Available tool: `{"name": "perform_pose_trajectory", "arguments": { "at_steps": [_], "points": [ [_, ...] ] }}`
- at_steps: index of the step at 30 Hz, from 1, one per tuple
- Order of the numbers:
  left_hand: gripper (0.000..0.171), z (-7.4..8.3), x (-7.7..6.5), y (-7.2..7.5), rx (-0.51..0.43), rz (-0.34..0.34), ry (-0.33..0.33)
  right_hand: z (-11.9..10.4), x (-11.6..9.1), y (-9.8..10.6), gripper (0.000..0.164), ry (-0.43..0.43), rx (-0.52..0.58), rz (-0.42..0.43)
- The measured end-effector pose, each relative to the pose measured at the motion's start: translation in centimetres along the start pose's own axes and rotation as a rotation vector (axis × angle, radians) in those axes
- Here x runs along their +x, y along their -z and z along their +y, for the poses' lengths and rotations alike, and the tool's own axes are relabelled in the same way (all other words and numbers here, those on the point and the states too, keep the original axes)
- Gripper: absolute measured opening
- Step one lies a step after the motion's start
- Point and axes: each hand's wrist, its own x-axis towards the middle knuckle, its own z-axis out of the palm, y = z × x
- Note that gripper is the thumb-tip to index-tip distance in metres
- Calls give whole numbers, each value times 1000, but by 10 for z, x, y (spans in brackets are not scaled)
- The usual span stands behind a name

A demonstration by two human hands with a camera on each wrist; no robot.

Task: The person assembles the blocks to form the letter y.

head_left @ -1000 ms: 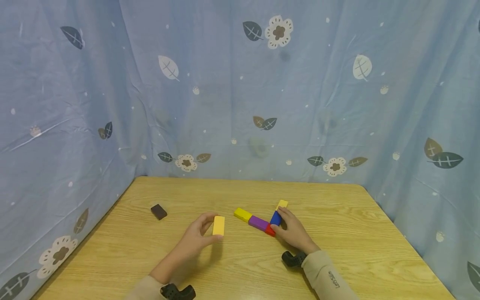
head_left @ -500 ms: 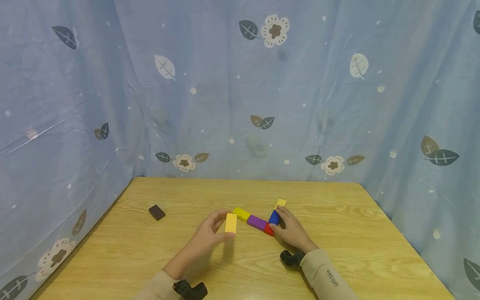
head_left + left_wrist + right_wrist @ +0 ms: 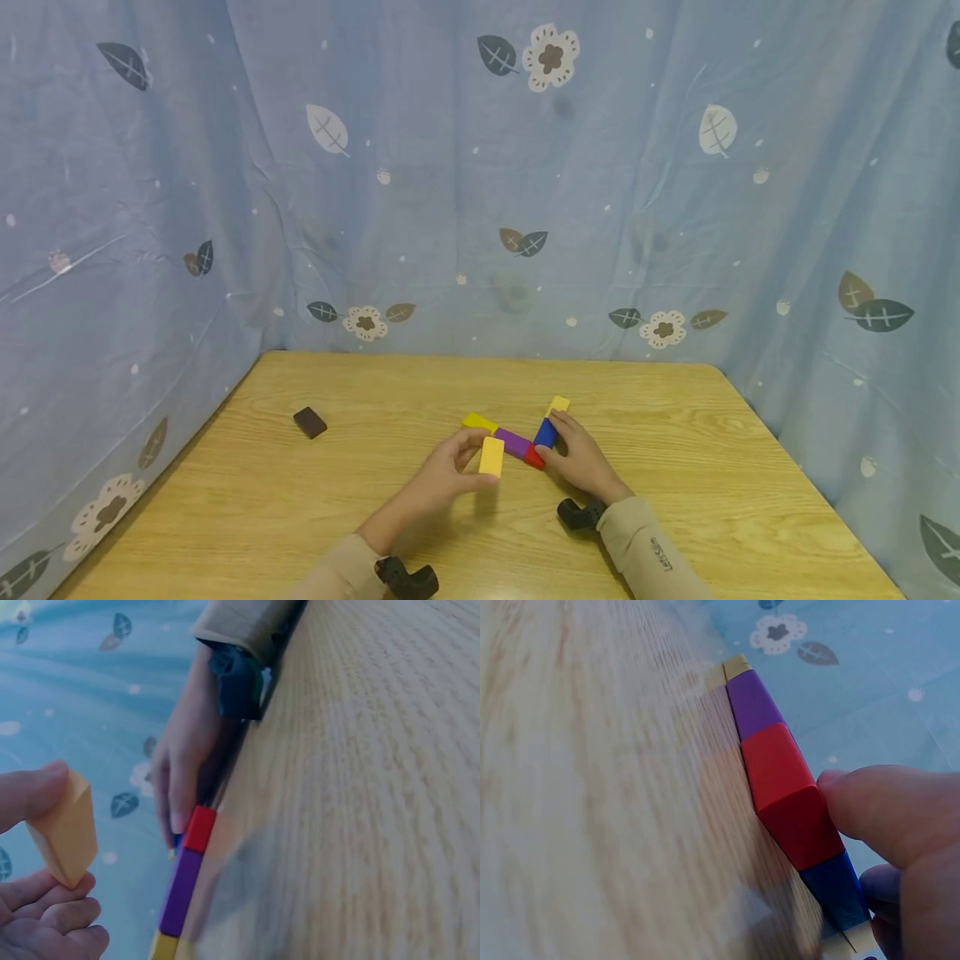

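My left hand (image 3: pixel 442 479) pinches a light orange-yellow block (image 3: pixel 491 457) between thumb and fingertips, with a shadow beneath it on the table. This block overlaps the left end of a bent row in the head view. The row runs from a bright yellow block (image 3: pixel 477 422) through a purple block (image 3: pixel 513 442) to a red block (image 3: pixel 784 765). There it turns away into a blue block (image 3: pixel 545 434) and a pale yellow block (image 3: pixel 559 404). My right hand (image 3: pixel 583 462) rests along the bend, thumb touching the red block and fingers beside the blue one.
A dark brown block (image 3: pixel 310 422) lies alone at the left of the wooden table (image 3: pixel 660 433). Blue patterned curtains (image 3: pixel 427 208) hang behind the table and along both sides. Each wrist wears a black mount (image 3: pixel 580 514).
My left hand has carried the orange-yellow block rightward, from left of the row to in front of the bright yellow and purple blocks. The right hand has stayed at the bend.
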Motion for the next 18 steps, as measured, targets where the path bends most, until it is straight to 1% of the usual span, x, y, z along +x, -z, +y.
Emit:
{"name": "perform_pose_trajectory", "arguments": {
  "at_steps": [2, 5, 7, 10, 12, 18],
  "points": [
    [75, -1, 2, -3, 24, -16, 26, 0, 0, 1, 68, -1, -1, -3],
    [76, -2, 5, -8, 55, -59, 70, -1, 1, 1, 69, -11, -1, -10],
    [75, -5, 8, -12, 80, -94, 81, -1, 2, 1, 69, -14, -4, -10],
    [70, -8, 10, -16, 98, -140, 65, -1, 3, 1, 69, -16, 1, -16],
    [67, -10, 12, -19, 106, -157, 51, -2, 3, 1, 68, -19, 7, -18],
    [65, -12, 17, -26, 135, -166, 42, -2, 2, 0, 69, -26, 15, -9]
  ]
}}
